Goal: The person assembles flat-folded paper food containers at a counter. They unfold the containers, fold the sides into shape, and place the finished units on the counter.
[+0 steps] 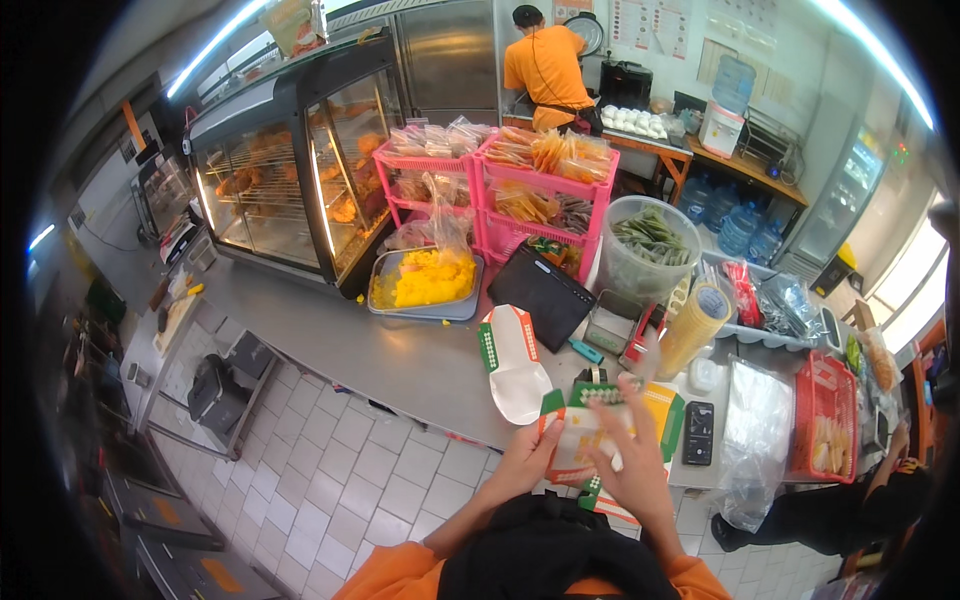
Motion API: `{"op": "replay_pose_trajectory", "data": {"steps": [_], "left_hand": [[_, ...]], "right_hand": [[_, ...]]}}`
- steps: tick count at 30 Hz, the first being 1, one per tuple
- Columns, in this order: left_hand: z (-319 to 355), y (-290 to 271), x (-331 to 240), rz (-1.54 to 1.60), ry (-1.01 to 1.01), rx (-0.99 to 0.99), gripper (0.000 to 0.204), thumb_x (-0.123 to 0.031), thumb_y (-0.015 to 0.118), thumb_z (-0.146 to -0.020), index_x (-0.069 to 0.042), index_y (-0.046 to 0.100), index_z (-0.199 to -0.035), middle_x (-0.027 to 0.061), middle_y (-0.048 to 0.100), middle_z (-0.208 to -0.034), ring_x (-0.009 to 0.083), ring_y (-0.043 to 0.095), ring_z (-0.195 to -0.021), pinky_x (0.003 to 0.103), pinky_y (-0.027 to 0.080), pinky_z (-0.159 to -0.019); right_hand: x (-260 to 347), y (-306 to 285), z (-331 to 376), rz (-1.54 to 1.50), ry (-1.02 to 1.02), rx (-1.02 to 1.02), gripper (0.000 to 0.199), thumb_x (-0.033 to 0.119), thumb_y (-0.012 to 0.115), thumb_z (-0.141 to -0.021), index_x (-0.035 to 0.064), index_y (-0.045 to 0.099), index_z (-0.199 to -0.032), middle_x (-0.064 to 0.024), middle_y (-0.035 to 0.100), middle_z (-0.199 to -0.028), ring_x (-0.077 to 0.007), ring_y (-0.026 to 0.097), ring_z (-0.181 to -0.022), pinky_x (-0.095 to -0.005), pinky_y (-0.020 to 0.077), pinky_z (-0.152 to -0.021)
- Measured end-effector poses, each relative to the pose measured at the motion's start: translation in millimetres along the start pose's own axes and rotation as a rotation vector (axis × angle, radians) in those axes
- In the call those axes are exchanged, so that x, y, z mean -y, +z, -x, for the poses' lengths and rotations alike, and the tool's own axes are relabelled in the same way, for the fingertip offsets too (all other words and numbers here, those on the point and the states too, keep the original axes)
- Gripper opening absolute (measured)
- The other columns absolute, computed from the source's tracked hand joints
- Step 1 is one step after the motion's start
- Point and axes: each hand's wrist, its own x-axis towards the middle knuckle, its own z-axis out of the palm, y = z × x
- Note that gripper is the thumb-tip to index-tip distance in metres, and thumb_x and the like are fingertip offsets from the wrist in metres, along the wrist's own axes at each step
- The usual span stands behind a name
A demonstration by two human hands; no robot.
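Note:
My left hand (530, 458) grips the left edge of a partly folded paper food box (575, 440), white with green and orange print, held just in front of my body. Over the box's right side is my right hand (637, 465), its fingers spread and slightly blurred by motion. On the steel counter beyond my left hand lies an opened box (516, 370), its white inside facing up. More printed carton (668, 425) with a yellow panel shows behind my right hand. Part of another printed carton shows below my hands.
A tray of yellow rice (430, 280), pink basket racks (545, 180) and a glass food warmer (290, 170) stand along the counter. To the right are a tape roll stack (695, 325), a phone (698, 433) and a red basket (825, 420). A co-worker (545, 75) stands behind.

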Motion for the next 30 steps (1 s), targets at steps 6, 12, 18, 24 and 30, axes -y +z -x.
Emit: {"op": "replay_pose_trajectory", "data": {"steps": [6,12,18,24,30], "left_hand": [[17,-14,-37,-0.666,0.408,-0.184,0.019,-0.022,0.067,-0.084,-0.006,0.067,-0.095,0.0064,0.064,-0.073,0.0209,0.059,-0.070,0.029,0.045,-0.072],[33,-3,-56,-0.960,0.724,-0.655,0.019,-0.026,0.074,-0.076,-0.009,0.066,-0.075,0.0020,0.055,-0.070,0.0199,0.050,-0.074,0.034,0.033,-0.084],[24,-1,-54,-0.535,0.791,-0.527,0.016,-0.018,0.060,-0.082,-0.008,0.054,-0.071,0.0037,0.047,-0.070,0.0234,0.042,-0.073,0.038,0.028,-0.075],[28,-24,-56,-0.755,0.999,-0.256,0.021,-0.022,0.050,-0.087,-0.008,0.050,-0.072,0.0051,0.046,-0.070,0.0212,0.040,-0.069,0.038,0.027,-0.077],[26,-15,-54,-0.556,0.868,-0.270,0.016,-0.022,0.050,-0.089,-0.010,0.055,-0.079,0.0004,0.050,-0.069,0.0172,0.041,-0.070,0.037,0.024,-0.079]], "right_hand": [[2,0,-13,-0.175,-0.112,-0.011,0.025,-0.003,0.061,-0.078,0.0069,0.066,-0.099,-0.0081,0.064,-0.092,-0.0287,0.057,-0.085,-0.0352,0.0457,-0.074],[0,14,-2,-0.266,-0.431,-0.169,0.029,-0.001,0.066,-0.068,0.0068,0.071,-0.096,-0.0054,0.062,-0.090,-0.0209,0.056,-0.078,-0.0303,0.0444,-0.068],[11,10,-6,-0.344,-0.604,-0.084,0.029,-0.002,0.070,-0.064,0.0106,0.073,-0.090,-0.0034,0.061,-0.087,-0.0186,0.057,-0.074,-0.0278,0.0442,-0.062],[22,2,-12,-0.517,-0.311,0.228,0.027,-0.005,0.065,-0.072,0.0029,0.067,-0.098,-0.0090,0.063,-0.092,-0.0242,0.060,-0.080,-0.0317,0.0489,-0.070],[29,8,-16,-0.427,-0.532,-0.081,0.024,-0.005,0.066,-0.072,0.0024,0.066,-0.095,-0.0082,0.064,-0.096,-0.0239,0.061,-0.083,-0.0320,0.0501,-0.073]]}}
